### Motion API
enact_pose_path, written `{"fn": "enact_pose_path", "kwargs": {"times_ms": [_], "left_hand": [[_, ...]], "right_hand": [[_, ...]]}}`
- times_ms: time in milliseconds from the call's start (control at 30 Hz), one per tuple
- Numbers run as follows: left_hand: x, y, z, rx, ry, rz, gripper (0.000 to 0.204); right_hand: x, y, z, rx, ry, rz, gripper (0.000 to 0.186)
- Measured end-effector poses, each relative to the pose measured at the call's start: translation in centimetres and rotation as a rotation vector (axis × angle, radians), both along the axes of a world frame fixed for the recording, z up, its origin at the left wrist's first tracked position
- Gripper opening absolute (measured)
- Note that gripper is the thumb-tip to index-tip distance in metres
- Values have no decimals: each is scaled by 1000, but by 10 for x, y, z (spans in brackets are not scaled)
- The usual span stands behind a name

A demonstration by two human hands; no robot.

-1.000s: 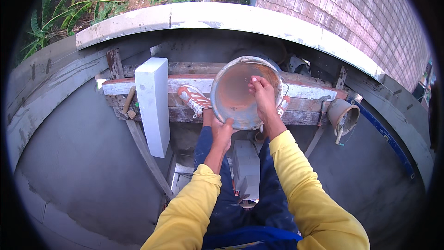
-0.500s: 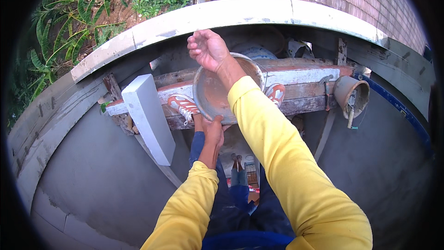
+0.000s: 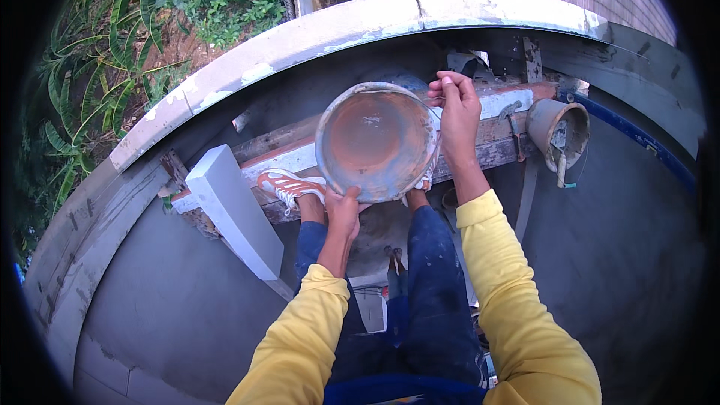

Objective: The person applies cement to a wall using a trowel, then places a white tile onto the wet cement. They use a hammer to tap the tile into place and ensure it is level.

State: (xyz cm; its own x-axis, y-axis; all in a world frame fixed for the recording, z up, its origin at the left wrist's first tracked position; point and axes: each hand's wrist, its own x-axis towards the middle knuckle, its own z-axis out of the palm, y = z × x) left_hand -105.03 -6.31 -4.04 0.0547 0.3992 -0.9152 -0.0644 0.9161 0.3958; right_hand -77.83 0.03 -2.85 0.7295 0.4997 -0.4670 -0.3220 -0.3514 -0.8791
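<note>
A worn bucket (image 3: 366, 139), its inside smeared grey and reddish brown, is tilted with its mouth toward me. My left hand (image 3: 343, 212) is closed on its near rim, thumb on top. Beside the bucket's right rim is my right hand (image 3: 459, 101), raised with its fingers curled in toward the thumb. A thin wire seems to run by those fingers, but I cannot make out what they hold. My shoes, one of them the left orange-and-white shoe (image 3: 289, 186), rest on the planks (image 3: 480, 131) behind the bucket.
A white rectangular block (image 3: 234, 206) leans at the planks' left end. At their right end hangs a second bucket (image 3: 551, 131) with a handled tool inside. Beyond curves a pale ledge (image 3: 322, 34). Far below, between my legs, stands a person (image 3: 396, 307).
My right hand has swung right and nearer, from above the bucket to beside its right rim, its fingers curling in. The bucket has turned its mouth more toward me; my left hand keeps its grip.
</note>
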Motion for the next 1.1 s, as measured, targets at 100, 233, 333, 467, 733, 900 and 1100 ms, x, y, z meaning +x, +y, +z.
{"fn": "enact_pose_path", "kwargs": {"times_ms": [100,233,333,467,733,900,1100], "left_hand": [[34,6,10,-6,-35,-59,56],[68,13,12,14,-62,-134,56],[76,13,5,9,-68,-141,54],[80,8,-10,-7,20,-132,53],[97,4,1,-7,87,-174,58],[108,1,21,-6,83,-197,64],[138,-7,21,-3,-52,-165,68]], "right_hand": [[-57,-37,-42,-307,354,60,18],[-49,-62,-107,-309,528,-264,23],[-27,-51,-104,-36,1066,-322,22],[19,-11,-80,617,1585,-1,23],[283,45,-94,522,553,-655,34],[367,-11,-30,283,-31,-613,34],[199,-61,24,124,82,-203,23]]}}
